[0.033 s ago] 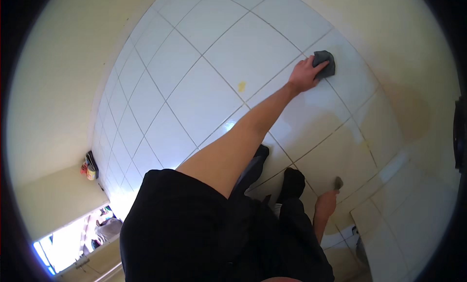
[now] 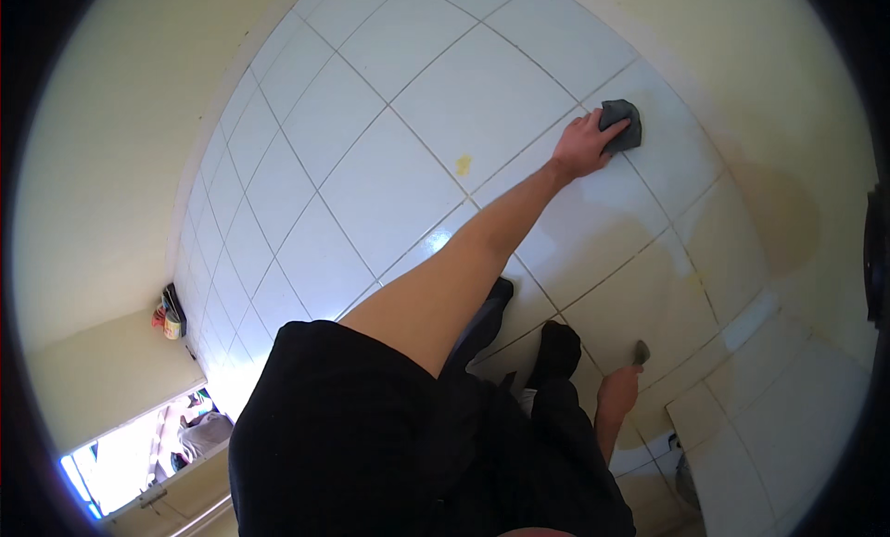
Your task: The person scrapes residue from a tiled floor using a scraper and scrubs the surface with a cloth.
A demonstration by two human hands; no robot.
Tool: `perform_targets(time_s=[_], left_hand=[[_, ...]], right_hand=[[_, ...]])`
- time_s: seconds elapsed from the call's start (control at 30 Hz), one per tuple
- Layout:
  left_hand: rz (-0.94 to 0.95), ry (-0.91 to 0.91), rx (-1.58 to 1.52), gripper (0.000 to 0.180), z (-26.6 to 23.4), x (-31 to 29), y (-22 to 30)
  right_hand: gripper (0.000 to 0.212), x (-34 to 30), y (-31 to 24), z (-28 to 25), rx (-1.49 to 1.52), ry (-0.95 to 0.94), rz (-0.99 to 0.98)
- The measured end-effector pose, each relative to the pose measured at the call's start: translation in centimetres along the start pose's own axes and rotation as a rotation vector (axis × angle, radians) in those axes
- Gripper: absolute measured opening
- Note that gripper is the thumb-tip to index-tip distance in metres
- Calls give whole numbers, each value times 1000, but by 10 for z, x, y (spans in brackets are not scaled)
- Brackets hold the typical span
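My left arm reaches out across the white tiled floor [image 2: 482,74]. Under my left hand [image 2: 582,148] a folded dark grey cloth [image 2: 623,127] is pressed to a tile near the wall, with the fingers closed over its near edge. Low at the right, beside my foot, my right hand [image 2: 618,390] is wrapped round a small tool with a flat greyish end [image 2: 642,353]. Its handle is hidden in the fist, so its exact kind does not show. A yellow stain [image 2: 464,164] marks the floor left of my left forearm.
Cream walls [image 2: 742,83] border the tiles. My dark-socked foot [image 2: 557,352] stands between my arms. A raised tiled ledge [image 2: 742,444] lies at the lower right. Small containers [image 2: 171,319] stand by the far left wall, near a bright opening [image 2: 130,463]. Another faint yellow mark [image 2: 695,280] shows at right.
The tool in my right hand has tipped slightly to the left. My left hand and the cloth look almost unmoved on the tile; the whole view has shifted a little.
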State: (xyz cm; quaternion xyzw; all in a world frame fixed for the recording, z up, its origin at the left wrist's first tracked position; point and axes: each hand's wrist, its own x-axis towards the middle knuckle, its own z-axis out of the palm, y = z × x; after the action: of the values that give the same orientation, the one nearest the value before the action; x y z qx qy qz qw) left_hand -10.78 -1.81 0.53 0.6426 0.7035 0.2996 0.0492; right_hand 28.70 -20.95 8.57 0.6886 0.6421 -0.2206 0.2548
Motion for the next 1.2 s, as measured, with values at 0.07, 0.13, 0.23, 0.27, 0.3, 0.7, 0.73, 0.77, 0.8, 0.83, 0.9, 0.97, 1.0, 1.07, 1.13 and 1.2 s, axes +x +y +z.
perform_targets(time_s=[0.07,0.13,0.23,0.27,0.3,0.7,0.73,0.77,0.8,0.83,0.9,0.97,1.0,1.07,1.13,1.2], left_hand=[[-39,-14,-11,73,-6,-6,-2],[-8,34,7,75,-6,-12,-11],[-23,1,-7,76,-3,1,-1],[-21,-4,-18,76,-2,-2,-3],[-34,-18,-11,76,-1,-2,-6],[-34,-49,28,72,-5,2,0],[-36,-53,20,72,-4,-1,-3],[-35,-43,21,72,-3,-4,-6],[-27,-31,21,73,-3,-3,-6],[-41,-58,28,73,-4,-3,-5],[-47,-72,34,72,-2,0,-2],[-63,-81,33,72,7,4,-2],[-56,-57,15,73,13,5,-3],[-49,-28,-2,74,19,4,-6],[-39,3,20,76,14,-2,-16],[-11,42,69,77,17,-6,-24]], right_hand=[[57,-5,-5,1,-34,-22,-6],[58,4,-7,-3,-29,-5,-49],[59,-2,-13,-9,-28,4,-5],[60,-7,-14,-9,-39,-12,18],[60,-7,-13,-3,-38,-9,32],[47,1,17,40,872,57,-87],[44,1,12,38,1124,28,59],[43,-2,9,38,1374,-1,211],[43,-7,9,39,1376,7,218],[36,-12,10,40,1571,-105,256],[32,-19,12,43,1777,-203,310],[27,-22,15,53,1892,-424,325],[27,-19,17,56,1963,-453,367],[28,-13,20,63,2093,-505,378],[30,-15,18,60,2161,-568,335],[31,-16,23,67,2223,-597,280]])
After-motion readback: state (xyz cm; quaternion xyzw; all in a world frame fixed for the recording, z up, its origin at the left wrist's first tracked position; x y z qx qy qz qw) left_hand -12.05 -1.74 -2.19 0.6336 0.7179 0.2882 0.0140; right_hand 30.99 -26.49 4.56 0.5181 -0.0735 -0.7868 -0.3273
